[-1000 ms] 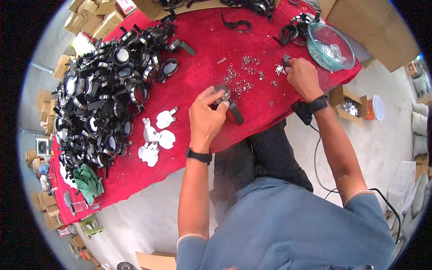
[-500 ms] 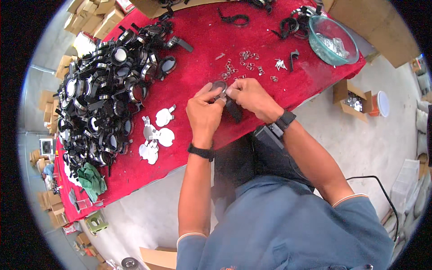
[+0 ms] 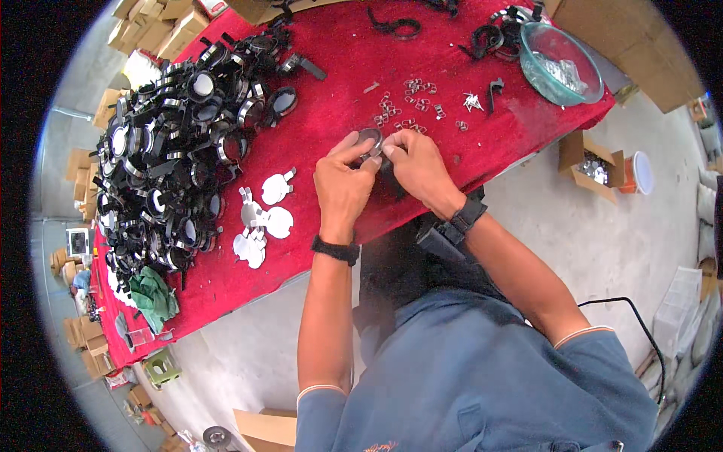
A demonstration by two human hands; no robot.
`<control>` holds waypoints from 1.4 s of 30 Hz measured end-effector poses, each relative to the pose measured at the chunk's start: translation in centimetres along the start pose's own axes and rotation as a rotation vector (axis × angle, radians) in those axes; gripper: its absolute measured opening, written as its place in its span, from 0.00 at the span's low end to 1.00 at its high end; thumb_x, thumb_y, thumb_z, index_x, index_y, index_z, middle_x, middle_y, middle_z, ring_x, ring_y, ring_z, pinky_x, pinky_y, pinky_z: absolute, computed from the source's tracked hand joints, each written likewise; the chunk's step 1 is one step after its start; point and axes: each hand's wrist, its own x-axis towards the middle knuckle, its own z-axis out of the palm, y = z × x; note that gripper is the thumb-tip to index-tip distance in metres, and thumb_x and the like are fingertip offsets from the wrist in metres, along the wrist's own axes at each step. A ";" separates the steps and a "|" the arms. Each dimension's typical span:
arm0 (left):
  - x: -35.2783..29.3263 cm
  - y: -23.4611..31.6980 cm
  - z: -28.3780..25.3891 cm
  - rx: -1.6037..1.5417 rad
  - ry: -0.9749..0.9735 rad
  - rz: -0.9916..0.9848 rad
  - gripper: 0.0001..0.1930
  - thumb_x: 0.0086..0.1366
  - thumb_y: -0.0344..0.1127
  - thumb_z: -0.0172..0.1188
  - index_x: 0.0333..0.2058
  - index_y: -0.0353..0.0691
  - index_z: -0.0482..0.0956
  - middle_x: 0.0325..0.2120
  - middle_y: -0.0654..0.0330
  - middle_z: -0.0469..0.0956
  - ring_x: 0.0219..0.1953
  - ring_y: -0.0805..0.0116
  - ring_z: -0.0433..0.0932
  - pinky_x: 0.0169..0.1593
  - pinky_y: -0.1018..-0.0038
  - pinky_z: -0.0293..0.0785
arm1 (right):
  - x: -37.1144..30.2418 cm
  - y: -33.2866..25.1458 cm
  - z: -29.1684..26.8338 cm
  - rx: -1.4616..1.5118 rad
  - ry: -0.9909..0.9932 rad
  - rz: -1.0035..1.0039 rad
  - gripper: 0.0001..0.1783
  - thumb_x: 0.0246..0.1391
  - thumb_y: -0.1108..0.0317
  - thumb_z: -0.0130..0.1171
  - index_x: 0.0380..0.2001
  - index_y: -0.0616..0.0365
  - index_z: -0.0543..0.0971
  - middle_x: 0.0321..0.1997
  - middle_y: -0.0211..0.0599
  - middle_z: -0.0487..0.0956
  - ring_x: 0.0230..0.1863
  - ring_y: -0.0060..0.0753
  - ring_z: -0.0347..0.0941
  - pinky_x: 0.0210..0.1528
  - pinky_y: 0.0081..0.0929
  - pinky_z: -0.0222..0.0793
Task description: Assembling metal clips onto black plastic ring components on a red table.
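Over the near edge of the red-covered table, my left hand (image 3: 343, 181) grips a round black part with a ring-like rim (image 3: 370, 138), thumb and fingers closed on its side. My right hand (image 3: 420, 167) pinches at the right edge of that part. What its fingertips hold is too small to make out. A dark strap-like piece below the ring is mostly hidden between the hands. Just beyond the fingers lie several small metal clips (image 3: 388, 109). White round tabbed discs (image 3: 279, 222) rest to the left of my left hand.
A large heap of black strapped round parts (image 3: 196, 143) covers the left of the table. A green cloth (image 3: 154, 300) lies at its near end. At the far right stand a teal bowl (image 3: 538, 75) with clear bags and a small pile of white pins (image 3: 472, 102). An open carton (image 3: 576, 162) stands on the floor.
Both hands stay at the round part with only small shifts. My right wrist has moved slightly left, and the view has shifted a little.
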 end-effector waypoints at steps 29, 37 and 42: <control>-1.4 1.2 0.1 0.223 -0.014 0.230 0.38 0.45 0.37 0.84 0.58 0.38 0.85 0.69 0.37 0.71 0.69 0.48 0.75 0.72 0.61 0.70 | 9.8 3.8 -17.5 -0.561 0.177 -0.093 0.19 0.55 0.54 0.72 0.40 0.59 0.90 0.39 0.54 0.88 0.43 0.58 0.86 0.48 0.48 0.82; -1.3 1.9 0.4 0.292 0.000 0.204 0.37 0.45 0.41 0.84 0.56 0.39 0.87 0.67 0.34 0.73 0.69 0.45 0.75 0.71 0.59 0.71 | 0.9 -0.4 -3.5 -0.187 -0.016 -0.190 0.15 0.55 0.64 0.70 0.42 0.63 0.88 0.39 0.55 0.87 0.42 0.54 0.87 0.46 0.45 0.81; -1.3 2.3 0.7 0.317 0.029 0.264 0.30 0.50 0.36 0.78 0.54 0.34 0.87 0.62 0.33 0.76 0.62 0.37 0.79 0.66 0.55 0.76 | 0.0 -3.4 -3.8 -0.217 -0.082 -0.076 0.18 0.50 0.60 0.72 0.39 0.63 0.87 0.37 0.56 0.86 0.41 0.58 0.86 0.45 0.46 0.80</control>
